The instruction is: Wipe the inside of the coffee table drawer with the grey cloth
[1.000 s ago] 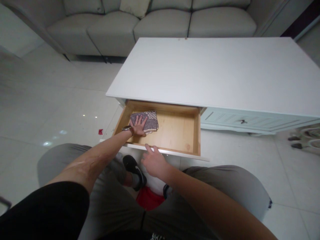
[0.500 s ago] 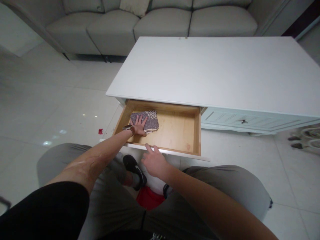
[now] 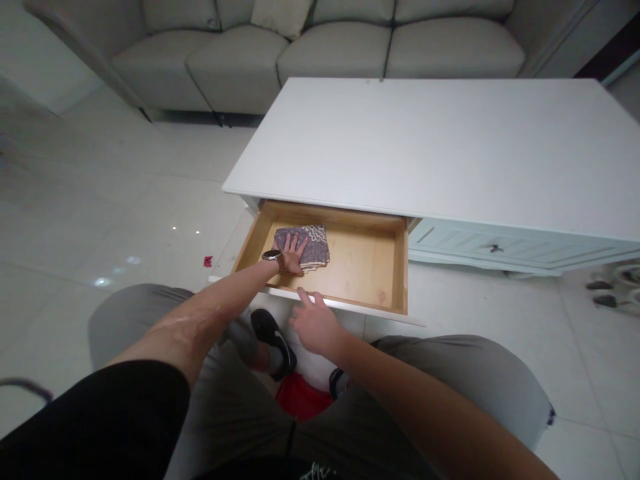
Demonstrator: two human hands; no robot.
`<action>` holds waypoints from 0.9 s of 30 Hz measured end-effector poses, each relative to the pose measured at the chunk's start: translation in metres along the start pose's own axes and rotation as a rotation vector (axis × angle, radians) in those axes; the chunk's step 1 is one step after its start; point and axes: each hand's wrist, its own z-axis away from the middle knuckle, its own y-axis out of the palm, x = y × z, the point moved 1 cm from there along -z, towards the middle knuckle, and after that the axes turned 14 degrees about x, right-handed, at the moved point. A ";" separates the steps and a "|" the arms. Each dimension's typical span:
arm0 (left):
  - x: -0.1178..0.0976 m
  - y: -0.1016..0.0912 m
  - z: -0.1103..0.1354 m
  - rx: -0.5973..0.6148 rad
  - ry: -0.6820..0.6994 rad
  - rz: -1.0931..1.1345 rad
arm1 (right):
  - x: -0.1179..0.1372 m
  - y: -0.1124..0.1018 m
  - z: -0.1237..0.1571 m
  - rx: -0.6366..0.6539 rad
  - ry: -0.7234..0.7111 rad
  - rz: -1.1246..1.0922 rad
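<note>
A wooden drawer (image 3: 373, 257) stands pulled out of the white coffee table (image 3: 440, 147). Inside it, at the back left, lies a folded grey patterned cloth (image 3: 313, 241). My left hand (image 3: 293, 254), with a watch on the wrist, lies flat on the cloth with its fingers spread. My right hand (image 3: 316, 323) rests on the drawer's white front edge, fingers loosely apart, holding nothing. The rest of the drawer's floor is bare wood.
A grey sofa (image 3: 320, 50) stands behind the table. A second, closed drawer with a dark knob (image 3: 496, 249) is to the right. My knees and a black shoe (image 3: 274, 340) are below the drawer. Pale floor tiles lie to the left, with a small red scrap (image 3: 207, 261).
Both hands keep their places on the cloth and the drawer front. Only the view has shifted slightly.
</note>
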 end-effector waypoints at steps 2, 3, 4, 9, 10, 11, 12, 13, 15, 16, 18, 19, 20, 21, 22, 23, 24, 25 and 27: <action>-0.001 -0.001 0.000 0.004 0.019 -0.005 | 0.000 -0.002 0.001 0.012 0.001 0.002; -0.001 -0.001 0.000 0.007 0.027 -0.008 | 0.000 -0.003 0.001 0.010 0.002 0.005; -0.001 -0.002 0.000 0.011 0.035 -0.009 | 0.000 -0.003 0.001 0.005 0.001 0.008; -0.005 -0.007 0.002 0.004 0.075 0.006 | -0.001 -0.002 0.001 0.007 -0.004 0.012; -0.006 -0.009 0.003 -0.011 0.076 0.007 | -0.002 -0.002 0.001 0.014 -0.005 0.016; -0.008 -0.012 0.005 -0.033 0.080 0.009 | -0.002 -0.002 0.001 0.023 -0.005 0.021; -0.009 -0.016 0.007 -0.062 0.087 0.015 | -0.002 -0.003 0.001 0.032 -0.003 0.027; -0.010 -0.020 0.010 -0.095 0.101 0.025 | -0.003 -0.004 0.002 0.039 -0.002 0.031; -0.011 -0.029 0.017 -0.161 0.145 0.047 | -0.006 -0.009 0.003 0.039 -0.007 0.020; -0.010 -0.035 0.021 -0.191 0.169 0.059 | -0.009 -0.013 0.003 0.031 -0.023 0.003; -0.007 -0.048 0.030 -0.232 0.202 0.090 | -0.015 -0.024 0.006 -0.012 -0.078 -0.046; -0.005 -0.056 0.036 -0.247 0.213 0.118 | -0.020 -0.032 0.008 -0.053 -0.098 -0.073; -0.001 -0.065 0.041 -0.257 0.228 0.163 | -0.025 -0.040 0.011 -0.111 -0.101 -0.102; 0.002 -0.075 0.048 -0.261 0.260 0.229 | -0.031 -0.049 0.014 -0.189 -0.083 -0.135; 0.006 -0.084 0.056 -0.257 0.319 0.318 | -0.038 -0.058 0.018 -0.288 -0.038 -0.176; 0.010 -0.093 0.064 -0.245 0.403 0.430 | -0.047 -0.066 0.022 -0.405 0.029 -0.229; 0.014 -0.101 0.074 -0.228 0.494 0.567 | -0.056 -0.073 0.027 -0.533 0.114 -0.294; 0.017 -0.107 0.084 -0.210 0.577 0.723 | -0.066 -0.079 0.032 -0.661 0.206 -0.366; 0.024 -0.113 0.104 -0.160 0.681 1.045 | -0.085 -0.085 0.040 -0.887 0.379 -0.535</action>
